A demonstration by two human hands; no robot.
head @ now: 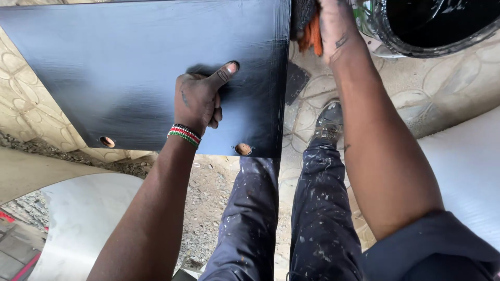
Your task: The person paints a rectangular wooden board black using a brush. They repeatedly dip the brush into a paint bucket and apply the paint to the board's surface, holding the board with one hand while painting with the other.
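A flat board painted glossy black point(130, 67) fills the upper left, with two round holes near its near edge. My left hand point(200, 99) rests on the board, fingers curled and thumb stretched out flat on the wet-looking surface; a beaded wristband circles the wrist. At the board's right edge, my right hand point(333, 26) grips an orange-handled brush point(308, 28) with dark bristles. Just right of that hand stands a can of black paint point(432, 26).
My paint-spattered trousers point(291, 208) and one shoe point(328, 122) stand below the board on patterned paving and gravel. White curved panels lie at the lower left point(83, 218) and right point(463, 166). A dark paint patch marks the ground beside the board.
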